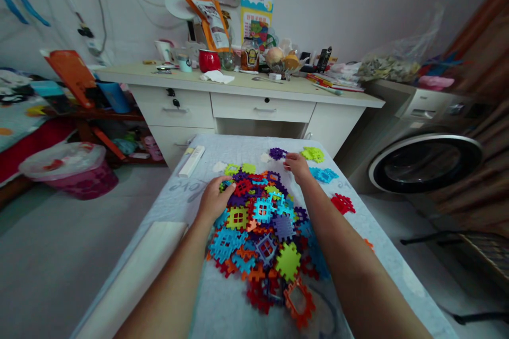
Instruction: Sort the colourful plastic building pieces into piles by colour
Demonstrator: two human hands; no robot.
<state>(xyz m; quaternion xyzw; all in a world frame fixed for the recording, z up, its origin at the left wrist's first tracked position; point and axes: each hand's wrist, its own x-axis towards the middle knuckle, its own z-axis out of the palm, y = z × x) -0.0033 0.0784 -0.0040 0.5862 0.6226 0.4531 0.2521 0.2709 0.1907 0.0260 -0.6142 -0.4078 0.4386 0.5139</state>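
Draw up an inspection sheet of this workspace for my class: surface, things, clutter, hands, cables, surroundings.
Surface: pale cloth with lettering.
Things: mixed heap of notched plastic pieces; separate purple group, yellow-green group, blue group, red group.
Clutter: white bar, far left.
Hands: left hand at heap's left edge; right hand beside purple group, contact unclear.
Cables: corded black plug, left wall.
Surroundings: desk ahead, washing machine right, pink bin left.

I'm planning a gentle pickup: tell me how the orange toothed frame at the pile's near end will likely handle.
The orange toothed frame looks like moulded plastic, so probably stiff. Its open middle suggests low weight. Its teeth may snag the red piece beside it.
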